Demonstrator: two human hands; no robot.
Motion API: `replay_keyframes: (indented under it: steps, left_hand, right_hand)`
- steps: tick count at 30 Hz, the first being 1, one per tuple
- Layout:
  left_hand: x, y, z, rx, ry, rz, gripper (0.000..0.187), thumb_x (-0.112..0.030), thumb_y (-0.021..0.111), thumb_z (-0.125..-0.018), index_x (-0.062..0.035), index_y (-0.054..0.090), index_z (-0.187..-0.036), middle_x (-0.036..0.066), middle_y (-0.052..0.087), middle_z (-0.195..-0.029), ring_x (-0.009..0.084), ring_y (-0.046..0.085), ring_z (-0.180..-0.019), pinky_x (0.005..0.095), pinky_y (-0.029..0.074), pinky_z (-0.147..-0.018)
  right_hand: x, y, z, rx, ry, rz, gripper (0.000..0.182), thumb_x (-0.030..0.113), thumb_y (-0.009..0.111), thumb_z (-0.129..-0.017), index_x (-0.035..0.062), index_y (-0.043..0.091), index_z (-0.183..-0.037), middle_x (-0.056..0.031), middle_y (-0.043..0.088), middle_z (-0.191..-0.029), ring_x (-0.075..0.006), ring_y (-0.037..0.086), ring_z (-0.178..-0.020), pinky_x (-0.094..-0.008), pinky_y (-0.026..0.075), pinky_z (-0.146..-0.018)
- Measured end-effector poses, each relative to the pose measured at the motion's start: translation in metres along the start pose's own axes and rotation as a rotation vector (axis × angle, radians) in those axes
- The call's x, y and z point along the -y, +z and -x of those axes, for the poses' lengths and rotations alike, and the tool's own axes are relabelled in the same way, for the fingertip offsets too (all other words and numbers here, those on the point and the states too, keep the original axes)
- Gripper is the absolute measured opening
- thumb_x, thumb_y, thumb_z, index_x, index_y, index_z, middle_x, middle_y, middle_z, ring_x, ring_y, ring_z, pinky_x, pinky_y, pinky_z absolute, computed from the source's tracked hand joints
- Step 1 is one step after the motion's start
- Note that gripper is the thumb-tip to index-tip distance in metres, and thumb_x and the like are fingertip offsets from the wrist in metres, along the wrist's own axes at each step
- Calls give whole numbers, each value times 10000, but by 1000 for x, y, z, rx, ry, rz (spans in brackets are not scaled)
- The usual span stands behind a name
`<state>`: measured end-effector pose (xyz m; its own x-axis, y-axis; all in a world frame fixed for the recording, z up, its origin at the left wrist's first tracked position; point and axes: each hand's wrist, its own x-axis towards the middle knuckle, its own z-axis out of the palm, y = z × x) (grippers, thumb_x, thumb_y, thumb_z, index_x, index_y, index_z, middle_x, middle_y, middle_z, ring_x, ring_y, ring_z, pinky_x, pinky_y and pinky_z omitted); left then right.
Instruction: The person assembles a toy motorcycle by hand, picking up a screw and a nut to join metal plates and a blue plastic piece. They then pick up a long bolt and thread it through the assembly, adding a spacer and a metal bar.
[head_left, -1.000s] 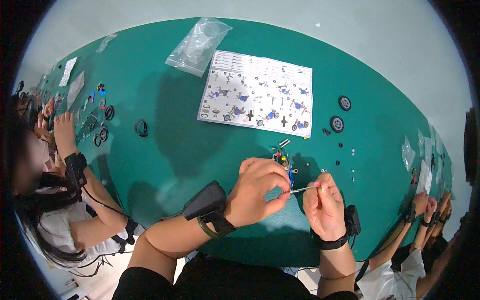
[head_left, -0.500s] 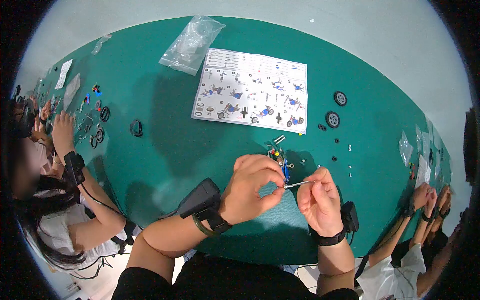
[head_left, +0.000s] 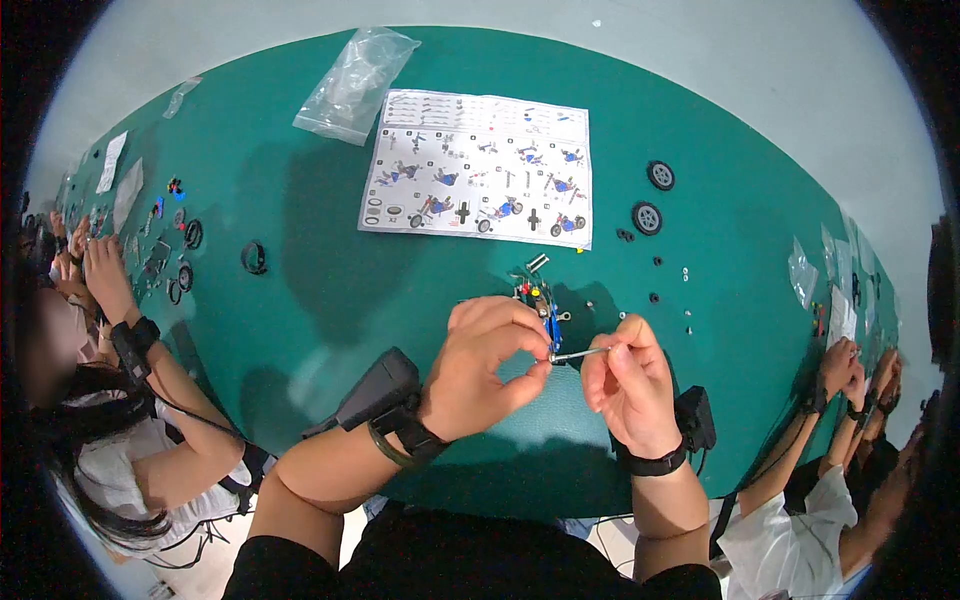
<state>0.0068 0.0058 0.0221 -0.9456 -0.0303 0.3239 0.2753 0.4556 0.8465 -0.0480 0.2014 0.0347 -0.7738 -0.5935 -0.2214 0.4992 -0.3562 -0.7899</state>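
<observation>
My left hand (head_left: 487,365) is closed, with thumb and index finger pinched at the lower end of a small, partly built model (head_left: 551,325) with blue, red, yellow and silver parts. Its curled fingers hide part of the model. My right hand (head_left: 637,385) pinches a thin silver rod (head_left: 580,354) between thumb and fingers. The rod points left, its far end meeting the tips of my left thumb and index finger at the model's lower end. What exactly touches there is too small to make out.
A printed instruction sheet (head_left: 478,170) lies ahead, beside a clear plastic bag (head_left: 358,85). Two wheels (head_left: 647,218) and several small black and silver pieces lie to the right. A black ring-shaped part (head_left: 254,258) is at left. Other people's hands work at both sides.
The whole view has shifted a little, so the sheet, wheels and hands appear slightly farther left and higher. Both hands keep the same grip, with the rod still between them.
</observation>
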Motion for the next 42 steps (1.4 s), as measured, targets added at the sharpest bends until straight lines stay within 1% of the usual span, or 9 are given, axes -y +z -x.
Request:
replay_keyframes:
  steps: [4, 19, 22, 25, 28, 34, 40, 41, 42]
  left_hand:
    - [-1, 0, 0, 6, -5, -6, 223, -28, 760, -679, -125, 632, -834, -3, 639, -976, 217, 596, -987, 371, 381, -897]
    - [-5, -3, -2, 41, -24, -25, 193, -40, 760, -685, -119, 636, -810, 1, 640, -969, 225, 591, -1009, 376, 378, -924]
    - [-6, -1, -3, 14, -5, -19, 186, -52, 744, -679, -131, 620, -793, -23, 626, -944, 217, 581, -971, 372, 363, -882]
    - [-6, -1, -3, 22, 7, -55, 188, -53, 746, -679, -134, 622, -795, -16, 619, -949, 223, 581, -976, 374, 364, -882]
    - [-4, 1, -2, 17, 42, -88, 209, -58, 756, -677, -136, 624, -819, -3, 611, -960, 231, 578, -984, 377, 372, -873]
    - [-4, -2, -2, 55, 119, -136, 313, -104, 823, -651, -132, 646, -907, 17, 619, -1017, 243, 580, -1004, 383, 394, -862]
    - [-4, -3, -6, 71, 216, -240, 346, -83, 814, -647, -137, 652, -948, 17, 613, -1058, 249, 578, -1013, 389, 397, -855]
    - [-4, -3, -6, 80, 225, -255, 363, -73, 809, -644, -140, 656, -967, 18, 612, -1056, 253, 573, -1013, 393, 397, -855]
    - [-3, -4, -7, 90, 236, -270, 381, -64, 804, -642, -144, 660, -986, 20, 611, -1054, 257, 569, -1013, 396, 397, -854]
  right_hand:
    - [2, 3, 0, -18, 12, -4, 155, 202, 529, -997, 119, 426, -914, -84, 562, -702, -132, 519, -578, -249, 412, -481]
    - [0, -1, -1, 8, 13, -2, 156, 216, 513, -1005, 129, 420, -914, -86, 590, -723, -136, 533, -579, -250, 420, -491]
    - [0, -1, -1, 9, 6, -14, 138, 226, 512, -1006, 121, 445, -947, -79, 594, -732, -133, 545, -597, -248, 428, -504]
    - [0, 1, -1, -44, -5, 20, 139, 231, 519, -1004, 102, 472, -986, -67, 597, -749, -125, 553, -615, -251, 439, -525]
    - [-3, -1, -1, -67, -53, 94, 149, 214, 526, -1000, 72, 503, -1038, -54, 598, -769, -111, 555, -645, -250, 451, -561]
    - [-6, -7, -6, -100, -121, 323, 153, 170, 530, -996, 33, 554, -1059, -35, 601, -794, -95, 545, -683, -236, 455, -618]
    - [5, -15, -9, -243, -230, 278, 136, 151, 540, -990, 27, 589, -1012, -22, 595, -802, -86, 531, -680, -231, 448, -618]
    - [9, -13, -10, -315, -252, 317, 168, 186, 528, -999, 35, 590, -960, -19, 587, -824, -80, 521, -686, -235, 442, -617]
    - [11, -16, -10, -324, -298, 318, 189, 204, 517, -1004, 39, 583, -940, -18, 581, -827, -79, 517, -689, -237, 441, -617]
